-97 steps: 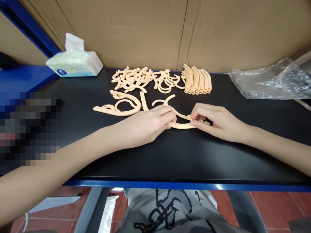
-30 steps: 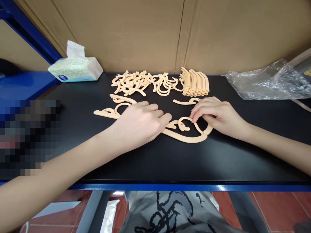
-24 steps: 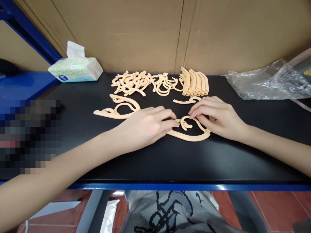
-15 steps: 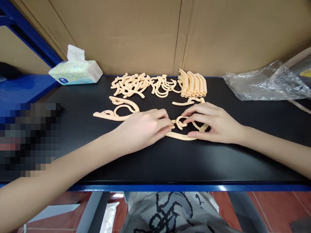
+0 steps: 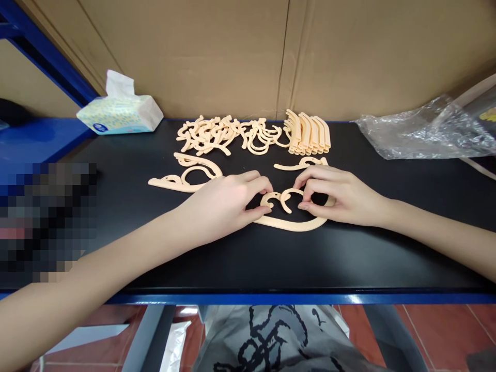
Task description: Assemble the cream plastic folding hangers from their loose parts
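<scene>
Beige plastic folding hanger parts lie between my hands on the black tabletop. A long curved hanger arm [image 5: 289, 224] runs below my fingers, and a small C-shaped hook [image 5: 285, 201] lies above it. My left hand [image 5: 236, 204] has thumb and fingers curved around the curled left end of the hanger [image 5: 270, 199]. With its fingertips bent together, my right hand [image 5: 333, 196] pinches the right side of the hook; part of the hanger is hidden under that palm. Just behind my right hand another hanger arm [image 5: 296, 165] lies flat.
To the left lies another folding hanger [image 5: 174, 185]. Along the back are a pile of loose hooks [image 5: 209, 133] and a neat stack of hanger arms [image 5: 310, 133]. A tissue pack [image 5: 120, 113] stands back left; a clear plastic bag [image 5: 411, 129] lies back right. Cardboard [image 5: 194, 57] walls the rear.
The hanger between my hands has shifted slightly toward me, and more of its long arm and curled end shows. My left fingers have spread apart; my right fingertips have drawn closer together.
</scene>
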Available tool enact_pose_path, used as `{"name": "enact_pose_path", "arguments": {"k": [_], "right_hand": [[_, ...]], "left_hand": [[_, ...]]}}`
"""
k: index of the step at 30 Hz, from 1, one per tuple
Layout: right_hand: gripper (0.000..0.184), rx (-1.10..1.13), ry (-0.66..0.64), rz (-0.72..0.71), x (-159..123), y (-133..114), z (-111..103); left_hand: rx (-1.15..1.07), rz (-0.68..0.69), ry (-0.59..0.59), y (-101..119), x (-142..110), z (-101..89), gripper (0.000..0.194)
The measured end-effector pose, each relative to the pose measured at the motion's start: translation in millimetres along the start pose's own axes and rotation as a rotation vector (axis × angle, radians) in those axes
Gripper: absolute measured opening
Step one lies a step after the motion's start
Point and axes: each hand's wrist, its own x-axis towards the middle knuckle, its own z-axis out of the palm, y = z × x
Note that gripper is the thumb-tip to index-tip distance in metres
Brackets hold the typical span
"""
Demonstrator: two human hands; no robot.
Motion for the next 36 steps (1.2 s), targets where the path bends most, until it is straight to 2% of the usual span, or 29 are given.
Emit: {"name": "enact_pose_path", "arguments": {"k": [3, 6, 13, 22, 27, 32, 36], "right_hand": [[0.005, 0.107, -0.013, 0.055, -1.0, 0.1, -0.3], [0.011, 0.135, -0.013, 0.124, -2.2, -0.9, -1.0], [0.019, 0.09, -0.03, 0.062, -0.9, -2.2, -1.6], [0.004, 0.032, 0.032, 0.165, -0.8, -1.8, 0.5], [0.005, -0.031, 0.044, 0.177, -0.5, -1.1, 1.0], [0.008, -0.08, 0.034, 0.191, 0.0, -0.8, 1.3], [0.009, -0.2, 0.097, 0.215, 0.2, -1.6, 1.1]], "left_hand": [[0.009, 0.023, 0.009, 0.5, -0.6, 1.6, 0.019], [0.028, 0.062, -0.007, 0.8, -1.9, 2.6, 0.021], [0.132, 0.22, 0.014, -1.6, -4.4, 3.9, 0.024], [0.207, 0.391, -0.003, 1.8, -1.6, 2.9, 0.023], [0.23, 0.396, 0.024, 1.1, -2.0, 3.1, 0.025], [0.184, 0.342, 0.043, 2.7, -2.1, 3.4, 0.034], [0.068, 0.256, 0.075, 5.0, -3.8, 4.2, 0.025]]}}
